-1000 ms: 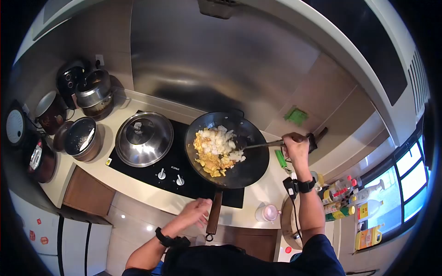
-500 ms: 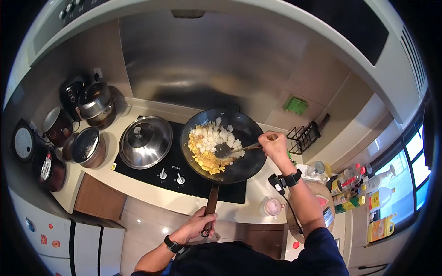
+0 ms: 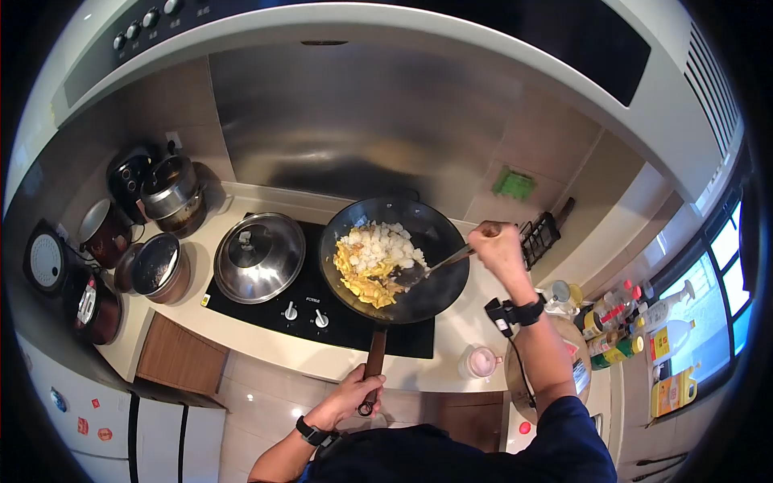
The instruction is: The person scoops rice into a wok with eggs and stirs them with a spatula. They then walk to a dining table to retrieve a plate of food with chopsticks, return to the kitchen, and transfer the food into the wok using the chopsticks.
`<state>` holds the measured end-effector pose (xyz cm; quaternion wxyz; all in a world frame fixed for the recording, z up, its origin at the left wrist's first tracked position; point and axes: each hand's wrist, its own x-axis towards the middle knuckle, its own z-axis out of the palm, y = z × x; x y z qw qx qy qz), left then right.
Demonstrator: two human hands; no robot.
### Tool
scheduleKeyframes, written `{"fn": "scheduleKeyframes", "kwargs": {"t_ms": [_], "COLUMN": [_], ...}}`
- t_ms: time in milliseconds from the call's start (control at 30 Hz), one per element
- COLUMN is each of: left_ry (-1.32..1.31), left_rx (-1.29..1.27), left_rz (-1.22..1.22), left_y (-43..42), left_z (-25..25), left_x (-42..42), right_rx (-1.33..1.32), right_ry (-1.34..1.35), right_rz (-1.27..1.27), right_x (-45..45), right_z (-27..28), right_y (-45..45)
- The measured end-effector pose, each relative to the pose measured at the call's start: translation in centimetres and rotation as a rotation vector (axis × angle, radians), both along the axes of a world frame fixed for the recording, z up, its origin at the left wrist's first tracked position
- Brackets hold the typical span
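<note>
A dark wok (image 3: 439, 241) rests on the black cooktop (image 3: 266, 322), its wooden handle pointing toward me. My left hand (image 3: 355, 394) is wrapped round that handle. In the wok, white rice (image 3: 380, 244) lies clumped beside yellow scrambled egg (image 3: 366, 288). My right hand (image 3: 499, 251) grips the wooden end of a metal spatula (image 3: 439, 266). The spatula's blade is low in the wok, at the right edge of the food.
Left of the wok a domed steel lid (image 3: 278, 270) lies on the cooktop. Several pots, including a steel steamer pot (image 3: 171, 197), stand at the far left. A glass jar (image 3: 481, 362) sits by the counter's front edge. Bottles (image 3: 616, 310) crowd the right, near a wire rack (image 3: 539, 240).
My right hand has moved slightly right and the spatula blade has shifted down and right along the food. Rice now lies more gathered at the top. The whole view has tilted slightly.
</note>
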<state>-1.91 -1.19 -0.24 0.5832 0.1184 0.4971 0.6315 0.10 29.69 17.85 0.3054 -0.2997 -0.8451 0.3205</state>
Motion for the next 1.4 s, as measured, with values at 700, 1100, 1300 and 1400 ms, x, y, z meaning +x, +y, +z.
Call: {"fn": "scheduleKeyframes", "kwargs": {"t_ms": [700,1100,1300,1400], "left_ry": [-0.014,0.033,-0.018,-0.008], "left_rx": [0.011,0.046,0.046,0.050], "left_rz": [-0.024,-0.015,-0.016,-0.020], "left_y": [0.0,-0.2,-0.2,-0.2], "left_z": [0.5,0.2,-0.1,0.1], "left_x": [-0.1,-0.3,-0.3,-0.3], "right_rx": [-0.431,-1.281,-0.546,-0.290], "right_ry": [-0.041,0.325,0.139,-0.016], "right_rz": [0.045,-0.332,-0.252,-0.013], "right_x": [-4.7,3.8,4.9,3.1], "right_z": [-1.8,-9.8,1.7,4.7], "right_y": [1.5,14.4,6.1,4.3]}}
